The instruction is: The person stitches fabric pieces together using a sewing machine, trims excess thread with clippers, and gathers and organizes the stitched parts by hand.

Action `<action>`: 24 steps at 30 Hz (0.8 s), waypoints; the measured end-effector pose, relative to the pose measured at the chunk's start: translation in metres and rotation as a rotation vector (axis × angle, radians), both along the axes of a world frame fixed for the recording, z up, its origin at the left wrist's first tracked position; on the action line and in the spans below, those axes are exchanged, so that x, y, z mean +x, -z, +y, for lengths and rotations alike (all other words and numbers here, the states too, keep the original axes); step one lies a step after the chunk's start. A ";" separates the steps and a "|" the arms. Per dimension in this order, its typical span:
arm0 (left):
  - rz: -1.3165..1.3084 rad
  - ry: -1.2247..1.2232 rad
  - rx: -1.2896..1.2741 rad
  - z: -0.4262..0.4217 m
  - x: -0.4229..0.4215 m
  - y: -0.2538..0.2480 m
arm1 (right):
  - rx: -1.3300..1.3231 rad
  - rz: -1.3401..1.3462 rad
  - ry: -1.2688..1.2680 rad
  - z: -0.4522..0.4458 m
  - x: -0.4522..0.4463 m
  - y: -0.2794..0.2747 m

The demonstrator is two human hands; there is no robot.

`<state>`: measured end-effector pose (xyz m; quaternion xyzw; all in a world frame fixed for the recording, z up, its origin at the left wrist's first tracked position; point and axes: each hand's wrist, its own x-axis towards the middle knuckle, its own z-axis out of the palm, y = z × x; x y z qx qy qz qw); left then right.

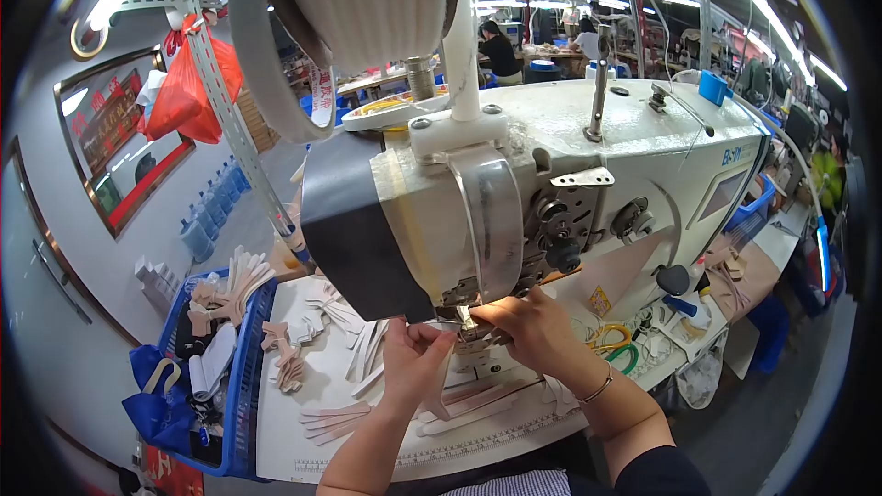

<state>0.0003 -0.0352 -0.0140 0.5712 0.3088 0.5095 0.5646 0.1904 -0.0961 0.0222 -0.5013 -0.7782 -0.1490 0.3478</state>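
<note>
A white sewing machine (551, 156) with a dark end cover stands over a white worktable. My left hand (415, 358) is left of the needle area, its fingers pinched on a pale fabric strip (439, 393) that hangs down toward the table. My right hand (533, 326), with a bracelet at the wrist, reaches in under the machine head at the needle area; its fingertips are partly hidden there, and what they hold cannot be made out. Pale strips (469, 406) lie fanned below the hands. More white strips (367, 349) and beige pieces (285, 358) lie to the left.
A blue basket (262, 377) of fabric pieces and a blue bag (161, 400) stand at the left. A large tape roll (358, 0) hangs above the machine. Right of my right hand are thread clutter and a green ring (625, 358). Two people sit at far tables.
</note>
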 end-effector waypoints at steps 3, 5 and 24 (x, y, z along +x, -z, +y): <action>-0.035 0.017 0.052 0.013 -0.004 0.009 | 0.017 0.013 0.014 0.001 -0.001 0.001; -0.044 0.025 0.107 0.034 -0.003 0.007 | 0.033 0.001 0.002 0.003 -0.001 0.002; 0.583 0.136 0.641 0.078 0.012 -0.030 | 0.174 -0.037 0.061 0.000 -0.016 0.014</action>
